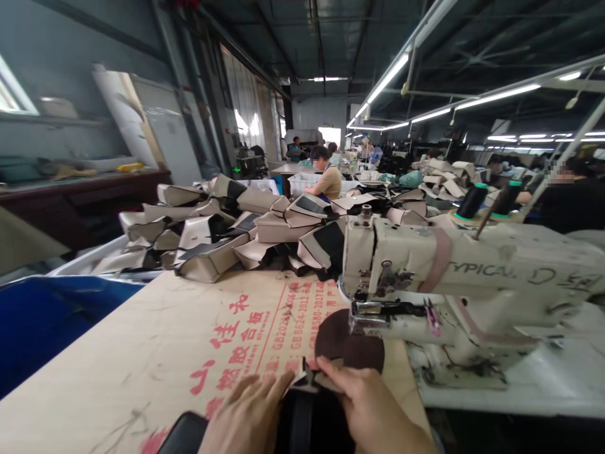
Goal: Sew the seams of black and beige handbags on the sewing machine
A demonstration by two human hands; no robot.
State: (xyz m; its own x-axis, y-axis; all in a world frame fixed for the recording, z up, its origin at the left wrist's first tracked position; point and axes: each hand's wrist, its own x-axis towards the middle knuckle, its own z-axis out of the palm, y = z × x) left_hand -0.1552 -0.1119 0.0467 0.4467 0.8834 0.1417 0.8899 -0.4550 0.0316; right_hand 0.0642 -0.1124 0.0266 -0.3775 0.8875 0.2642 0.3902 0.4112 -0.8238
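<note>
Left hand [250, 411], right hand [371, 403], both clamped on black piece [327, 424], long axis seemingly forward

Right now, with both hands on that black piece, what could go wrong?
The piece might slip, since the left hand and right hand hold it near its edge. The loose heap could slide farther onto the board. The pink snips on the machine could get knocked off.
</note>
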